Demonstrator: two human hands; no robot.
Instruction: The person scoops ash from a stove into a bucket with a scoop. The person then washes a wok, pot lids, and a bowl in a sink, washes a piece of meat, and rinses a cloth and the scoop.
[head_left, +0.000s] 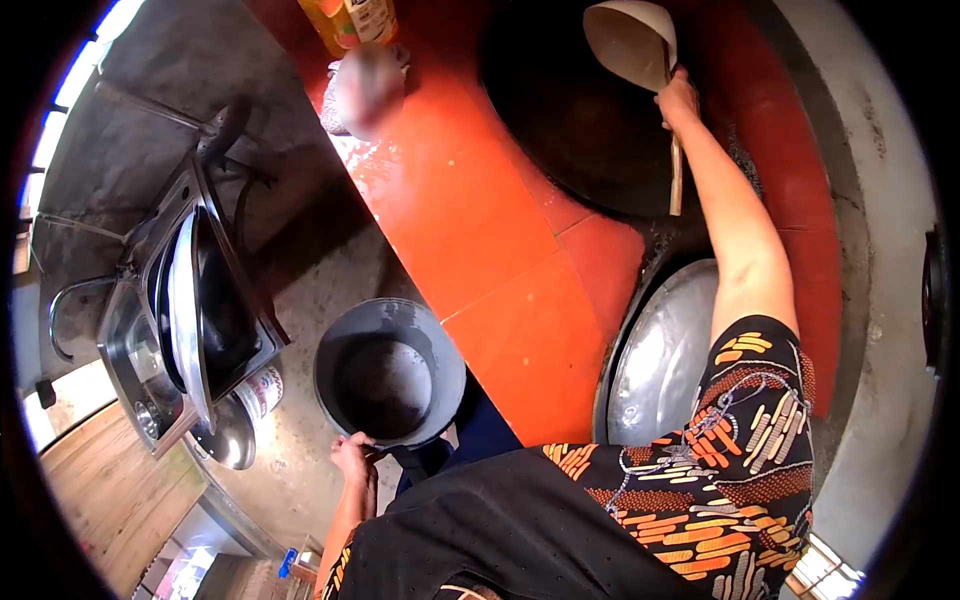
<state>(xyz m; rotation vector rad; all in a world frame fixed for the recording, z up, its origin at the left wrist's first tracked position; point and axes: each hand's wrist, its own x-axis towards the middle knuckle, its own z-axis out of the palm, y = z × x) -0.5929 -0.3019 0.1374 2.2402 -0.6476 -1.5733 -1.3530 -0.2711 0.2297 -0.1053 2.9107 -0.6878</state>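
Observation:
My right hand (678, 100) is closed round the wooden handle of a large whitish ladle (622, 42). The ladle is over the big dark wok (570, 120) set into the red-tiled stove. Down by the stove's near side, my left hand (355, 458) grips the rim or handle of a grey bucket (335, 345); which of the two is unclear. The bucket's inside looks wet, with a pale patch at the bottom that may be liquid.
A metal lid (660, 365) covers a second stove opening below my right arm. On the red tiled ledge (490, 340) stand an orange-yellow bottle (350, 20) and a blurred item (365, 92). A metal sink (130, 345) at left holds large pans, with a white tub (262, 390) nearby.

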